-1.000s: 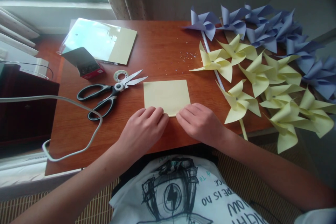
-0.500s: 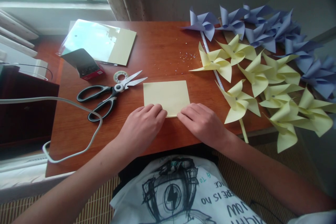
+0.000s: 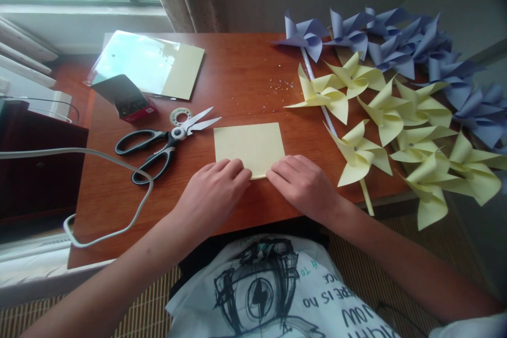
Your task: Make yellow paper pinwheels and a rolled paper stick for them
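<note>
Spanning the middle of the frame, one reddish-brown wooden table [image 3: 233,74] bears everything else. Eight yellow paper pinwheels [image 3: 319,96] can be made out at the right; above them, from upper centre-right to the right edge, lie at least six purple paper pinwheels [image 3: 304,34], overlapping too much for a sure count. One speckled pale stick [image 3: 308,66] slants down from the leftmost purple one, and one yellow stick [image 3: 367,198] pokes out beneath the lowest-left yellow one. One pale cable [image 3: 68,151] loops in from the left edge. One clear plastic sleeve [image 3: 142,63] with yellowish paper sticking out lies at upper left. One pair of black-handled scissors [image 3: 179,133] rests left of centre, blades spread toward the right. One yellow paper sheet [image 3: 249,145] lies at the frame's centre, its near edge a narrow bright band. Two hands meet that edge, backs up, wrists angled inward from the lower corners: the left hand [image 3: 217,182] and the right hand [image 3: 303,185] each curl closed on the sheet, a short gap between them, fingertips and thumbs hidden. Left of the scissors' blades sit one small open red-and-black box [image 3: 137,108] and one tape roll [image 3: 173,116]. Tiny specks [image 3: 281,83], too many to count, dot the upper centre-right.
</note>
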